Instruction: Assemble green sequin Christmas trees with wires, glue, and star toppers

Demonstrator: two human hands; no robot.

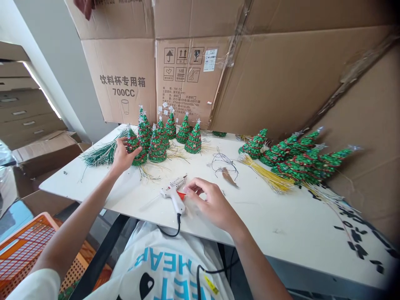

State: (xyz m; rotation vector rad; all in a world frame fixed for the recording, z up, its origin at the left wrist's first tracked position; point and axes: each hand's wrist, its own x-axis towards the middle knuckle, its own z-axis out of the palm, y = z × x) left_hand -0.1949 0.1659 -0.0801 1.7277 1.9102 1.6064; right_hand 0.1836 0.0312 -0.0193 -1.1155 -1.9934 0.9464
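My left hand (122, 157) is wrapped round the lower part of a small green Christmas tree (132, 141) with red trim, at the left end of a cluster of such trees (157, 146). On the near part of the table a white glue gun (171, 193) with an orange-red trigger lies on its side. Just right of it hovers my right hand (214, 202), thumb and forefinger curled together in a pinch; whatever may be between the tips is too small to make out. A bundle of green wires (104, 152) lies left of my left hand.
More trees (300, 160) lie tilted at the right, beside yellow wires (268, 173). Dark wire (225, 162) is tangled mid-table, and black scraps (356, 235) lie at the right edge. Cardboard (187, 83) walls the back. An orange basket (28, 237) stands lower left.
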